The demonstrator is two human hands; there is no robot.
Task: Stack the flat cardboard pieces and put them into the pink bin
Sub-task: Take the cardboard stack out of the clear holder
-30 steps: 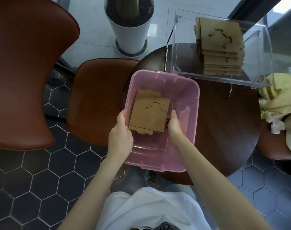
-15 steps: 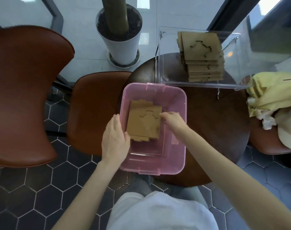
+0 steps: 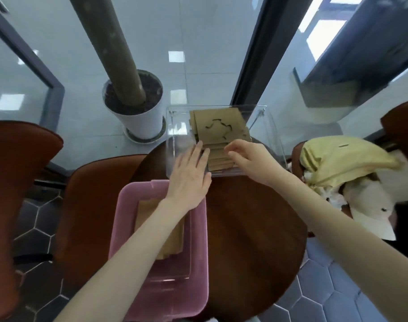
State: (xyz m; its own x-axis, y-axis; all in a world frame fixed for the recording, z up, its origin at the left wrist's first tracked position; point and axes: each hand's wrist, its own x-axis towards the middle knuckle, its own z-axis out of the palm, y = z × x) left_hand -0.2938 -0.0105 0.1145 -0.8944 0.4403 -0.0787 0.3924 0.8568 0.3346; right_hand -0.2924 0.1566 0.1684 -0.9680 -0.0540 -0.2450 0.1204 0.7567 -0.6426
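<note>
Both hands reach into the clear box [image 3: 175, 145], which stands on the table [image 3: 256, 228] just beyond the pink bin [image 3: 198, 252]. The left hand [image 3: 189, 177] is flat and spread, empty, fingertips at the left edge of the cardboard stack [image 3: 219, 129] in the box. The right hand [image 3: 251, 159] is loosely curled over the stack's near edge; whether it grips a piece cannot be told. One batch of cardboard [image 3: 170, 238] already lies in the bin, under the left forearm.

Risks, as judged:
- The stack is stepped, not squared; an uneven pinch may shed lower pieces.
- Lifted pieces may catch the box's near wall.
</note>
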